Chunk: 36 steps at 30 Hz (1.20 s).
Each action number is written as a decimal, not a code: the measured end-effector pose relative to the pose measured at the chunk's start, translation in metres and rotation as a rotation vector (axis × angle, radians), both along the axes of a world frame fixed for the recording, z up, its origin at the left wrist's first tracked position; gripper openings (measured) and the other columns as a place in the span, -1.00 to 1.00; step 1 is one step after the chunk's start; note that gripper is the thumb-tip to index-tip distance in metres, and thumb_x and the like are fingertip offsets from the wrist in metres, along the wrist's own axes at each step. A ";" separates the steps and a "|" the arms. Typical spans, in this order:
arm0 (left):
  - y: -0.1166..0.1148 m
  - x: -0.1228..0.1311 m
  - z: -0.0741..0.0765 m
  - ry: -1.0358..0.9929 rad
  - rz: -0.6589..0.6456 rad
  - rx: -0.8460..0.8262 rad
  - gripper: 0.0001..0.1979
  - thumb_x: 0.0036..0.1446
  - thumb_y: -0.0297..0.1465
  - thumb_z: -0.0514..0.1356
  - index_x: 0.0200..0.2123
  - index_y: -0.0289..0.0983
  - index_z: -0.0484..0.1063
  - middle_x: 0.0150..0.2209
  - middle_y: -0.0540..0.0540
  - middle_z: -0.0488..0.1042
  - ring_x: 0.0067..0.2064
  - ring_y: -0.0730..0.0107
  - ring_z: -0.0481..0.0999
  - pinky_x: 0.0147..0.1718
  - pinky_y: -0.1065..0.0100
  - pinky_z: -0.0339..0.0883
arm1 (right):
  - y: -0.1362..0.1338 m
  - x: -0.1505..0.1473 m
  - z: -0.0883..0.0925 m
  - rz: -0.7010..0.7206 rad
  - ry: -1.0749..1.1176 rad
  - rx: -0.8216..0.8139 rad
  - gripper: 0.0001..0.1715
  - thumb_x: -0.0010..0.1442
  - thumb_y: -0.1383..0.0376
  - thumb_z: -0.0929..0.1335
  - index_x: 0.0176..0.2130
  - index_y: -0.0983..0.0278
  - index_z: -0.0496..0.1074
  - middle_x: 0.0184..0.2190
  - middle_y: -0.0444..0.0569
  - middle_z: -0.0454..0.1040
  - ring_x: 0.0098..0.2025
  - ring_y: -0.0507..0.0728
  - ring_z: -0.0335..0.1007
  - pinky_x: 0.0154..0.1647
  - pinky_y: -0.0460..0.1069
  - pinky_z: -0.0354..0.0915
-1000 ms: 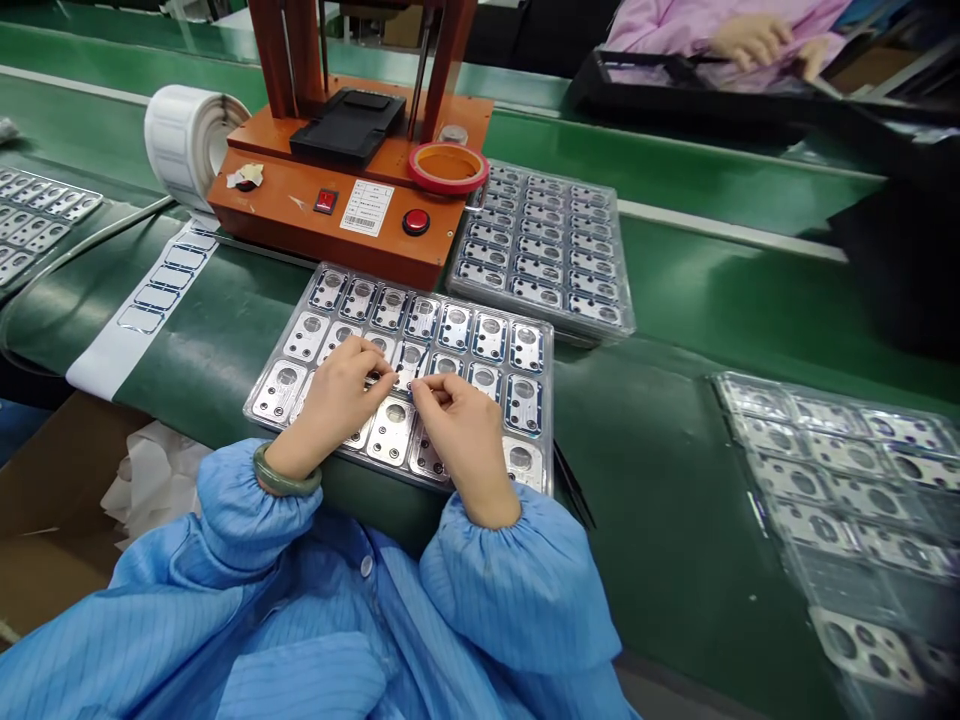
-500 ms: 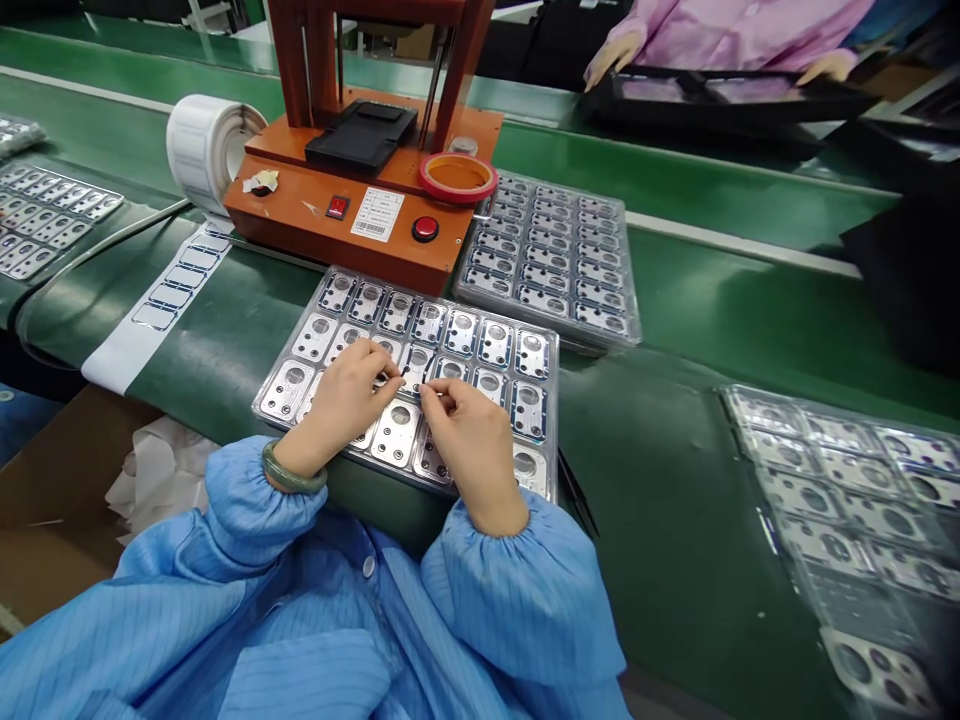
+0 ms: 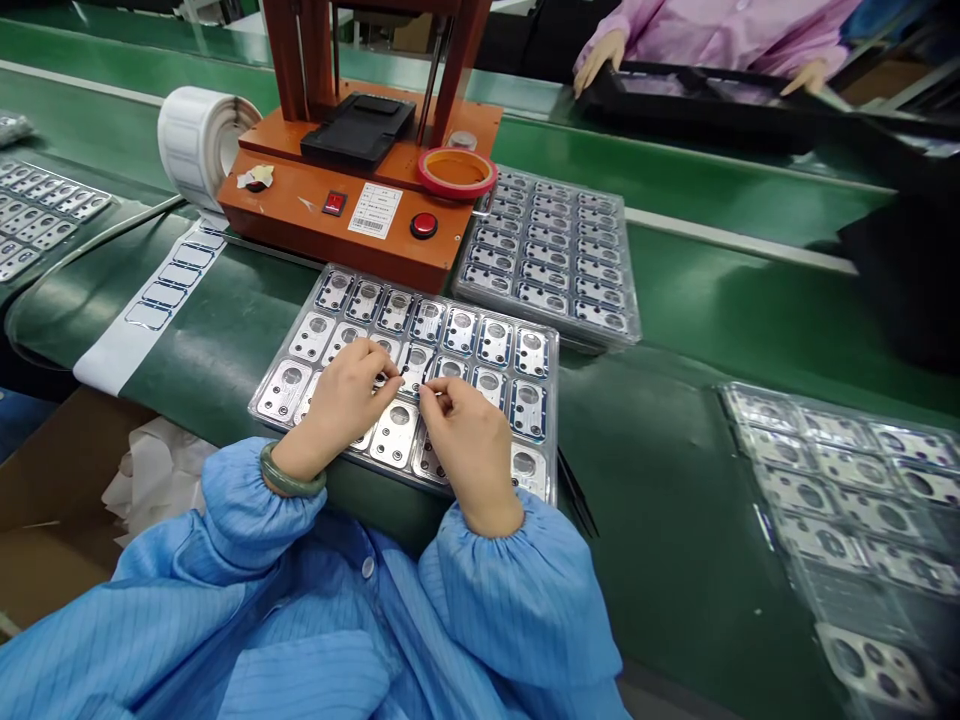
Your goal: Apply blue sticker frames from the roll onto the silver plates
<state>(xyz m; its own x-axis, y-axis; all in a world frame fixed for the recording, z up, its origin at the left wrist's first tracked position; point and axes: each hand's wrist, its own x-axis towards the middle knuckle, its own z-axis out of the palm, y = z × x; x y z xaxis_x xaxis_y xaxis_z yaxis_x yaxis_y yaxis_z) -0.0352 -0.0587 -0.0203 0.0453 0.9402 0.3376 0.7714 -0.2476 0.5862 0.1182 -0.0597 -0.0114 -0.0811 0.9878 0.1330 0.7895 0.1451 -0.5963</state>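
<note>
My left hand [image 3: 341, 400] and my right hand [image 3: 469, 440] rest over a clear plastic tray [image 3: 442, 303] of metal plates with round openings [image 3: 394, 432]. Their fingertips meet above a plate in the middle row [image 3: 415, 365]. Whether they pinch something there is hidden by the fingers. Several plates in the upper rows show blue outlines. A green bangle [image 3: 292, 472] circles my left wrist, and blue striped sleeves cover both arms. Dark tweezers [image 3: 576, 492] lie just beyond the tray's lower right corner.
Behind the tray stands an orange press [image 3: 352, 195] with a label roll [image 3: 199, 135]. Other plate trays [image 3: 547, 250] [image 3: 832, 490] lie on the green bench. A blue-outlined label strip [image 3: 169, 290] runs left. A co-worker's hands [image 3: 600, 58] hold a black tray [image 3: 697, 100].
My hands stay over the same plate. The co-worker's hands have moved apart to the black tray's edges, and the whole view has shifted slightly.
</note>
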 end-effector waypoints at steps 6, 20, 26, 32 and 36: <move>0.001 0.000 -0.001 -0.014 -0.009 0.007 -0.93 0.14 -0.51 0.17 -0.39 -0.27 0.39 -0.26 -0.11 0.43 -0.15 0.25 0.46 -0.15 0.22 0.35 | -0.001 -0.001 -0.005 0.016 -0.063 0.050 -0.81 0.25 0.25 0.29 -0.35 0.24 0.45 -0.44 -0.10 0.51 -0.42 0.09 0.39 -0.44 -0.04 0.03; 0.001 0.001 -0.003 0.042 -0.005 -0.062 -0.97 0.16 -0.50 0.17 -0.33 -0.28 0.37 -0.20 -0.16 0.35 -0.04 0.17 0.40 -0.02 0.12 0.33 | 0.002 -0.002 0.010 0.031 -0.130 -0.167 -0.81 0.28 0.20 0.30 -0.36 0.20 0.40 -0.41 -0.13 0.50 -0.42 0.09 0.34 -0.48 -0.05 -0.07; -0.002 0.002 -0.005 0.025 0.005 0.012 -0.97 0.18 -0.49 0.13 -0.32 -0.26 0.35 -0.20 -0.16 0.39 -0.06 0.19 0.42 -0.04 0.13 0.34 | 0.000 -0.001 0.005 0.023 -0.059 -0.093 -0.80 0.28 0.18 0.28 -0.34 0.20 0.41 -0.45 -0.12 0.48 -0.43 0.10 0.36 -0.46 -0.04 -0.01; -0.005 0.002 0.003 -0.070 -0.062 0.048 -0.96 0.21 -0.46 0.11 -0.28 -0.25 0.36 -0.28 -0.09 0.42 -0.22 0.32 0.42 -0.18 0.25 0.35 | -0.002 0.005 0.000 -0.054 0.395 -0.092 -0.78 0.20 0.11 0.32 -0.29 0.22 0.41 -0.41 -0.11 0.52 -0.41 0.09 0.43 -0.33 -0.01 0.24; -0.006 0.003 0.002 -0.190 -0.079 0.074 -0.88 0.26 -0.40 0.08 -0.19 -0.25 0.39 -0.24 -0.10 0.47 -0.28 0.40 0.45 -0.25 0.32 0.36 | -0.004 0.006 -0.002 -0.038 0.580 -0.045 -0.80 0.18 0.13 0.35 -0.30 0.22 0.41 -0.45 -0.15 0.47 -0.46 0.06 0.42 -0.35 -0.01 0.30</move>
<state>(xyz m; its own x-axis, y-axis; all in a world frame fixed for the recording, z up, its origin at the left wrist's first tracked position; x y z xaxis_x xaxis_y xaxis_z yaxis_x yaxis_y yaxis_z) -0.0326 -0.0646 -0.0180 0.0471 0.9088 0.4146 0.6249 -0.3506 0.6975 0.1245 -0.0634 -0.0137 0.0279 0.9943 0.1027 0.3360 0.0874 -0.9378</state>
